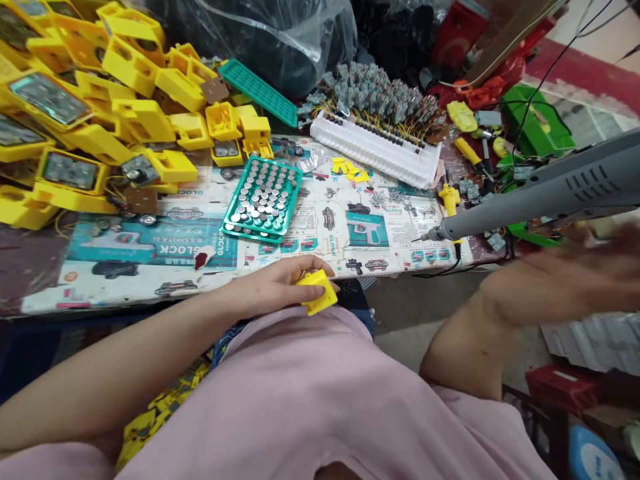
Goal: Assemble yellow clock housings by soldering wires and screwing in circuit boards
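Note:
My left hand [280, 283] is closed on a small yellow plastic housing [319, 293], with the thumb on its face, close to my body at the table's front edge. At the right, my right hand [570, 283] is smeared by motion, so its fingers cannot be made out. Just above it a grey electric screwdriver [530, 197] points left over the table; whether the hand touches it I cannot tell. In front of my left hand lies a green tray [227, 223] filled with rows of button cells [265, 193].
Yellow plastic housings [135, 120] are heaped at the left. A white foam rack [370, 150] holds wired grey parts [380, 97] at the back. Small yellow pieces [350, 170] lie nearby. A green bin [540, 120] and tools [473, 157] crowd the right. Cables hang there.

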`<state>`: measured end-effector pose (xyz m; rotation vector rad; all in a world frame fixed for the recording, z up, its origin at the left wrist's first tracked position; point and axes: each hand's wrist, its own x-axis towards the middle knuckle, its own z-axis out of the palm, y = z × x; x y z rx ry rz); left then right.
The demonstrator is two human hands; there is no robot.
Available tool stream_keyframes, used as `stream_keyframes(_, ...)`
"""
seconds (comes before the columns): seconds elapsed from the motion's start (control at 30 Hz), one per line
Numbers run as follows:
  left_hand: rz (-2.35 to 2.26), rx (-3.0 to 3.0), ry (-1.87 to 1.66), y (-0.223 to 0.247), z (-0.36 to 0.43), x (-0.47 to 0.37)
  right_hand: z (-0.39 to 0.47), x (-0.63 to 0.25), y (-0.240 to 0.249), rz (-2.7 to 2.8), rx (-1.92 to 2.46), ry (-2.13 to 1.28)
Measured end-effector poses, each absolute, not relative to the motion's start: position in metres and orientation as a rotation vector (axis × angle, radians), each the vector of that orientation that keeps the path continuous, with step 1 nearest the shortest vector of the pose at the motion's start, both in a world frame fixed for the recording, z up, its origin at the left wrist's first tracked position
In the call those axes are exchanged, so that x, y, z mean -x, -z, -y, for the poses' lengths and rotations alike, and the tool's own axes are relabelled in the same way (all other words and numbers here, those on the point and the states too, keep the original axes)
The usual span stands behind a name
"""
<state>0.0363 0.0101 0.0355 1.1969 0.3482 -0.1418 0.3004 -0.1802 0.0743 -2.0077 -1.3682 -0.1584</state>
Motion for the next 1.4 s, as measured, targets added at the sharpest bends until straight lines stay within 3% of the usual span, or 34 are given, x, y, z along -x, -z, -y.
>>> stream_keyframes(0.07, -0.349, -1.417, 0.179, -0.031, -0.016, -0.052, 0.178, -0.321, -0.075, 1.294, 1.839, 0.129)
stream_keyframes(0.23, -0.384, -1.841, 0.177, -0.027, -0.036, -0.087, 0.184, -0.336, -0.062, 1.345, 1.513, -0.344)
stream_keyframes(0.43, -0.428, -1.994, 0.101, -0.028, -0.049, -0.099, 0.179, -0.324, -0.076, 1.407, 1.348, -0.236)
stream_keyframes(0.77, -0.508, -2.492, 0.254, -0.045, -0.030, -0.097, 0.151, -0.316, -0.080, 1.710, 1.266, -0.622)
stream_keyframes(1.07, -0.681, -2.638, -0.131, -0.047, -0.071, -0.110, 0.147, -0.322, -0.065, 1.579, 1.362, -0.495)
stream_keyframes(1.27, -0.632, -2.666, -0.069, -0.042, -0.085, -0.146, 0.130, -0.321, -0.055, 1.338, 1.518, -0.282)
stream_keyframes(1.4, -0.445, -2.736, 0.006, -0.039, -0.070, -0.178, 0.126, -0.323, -0.061, 1.225, 1.450, -0.389)
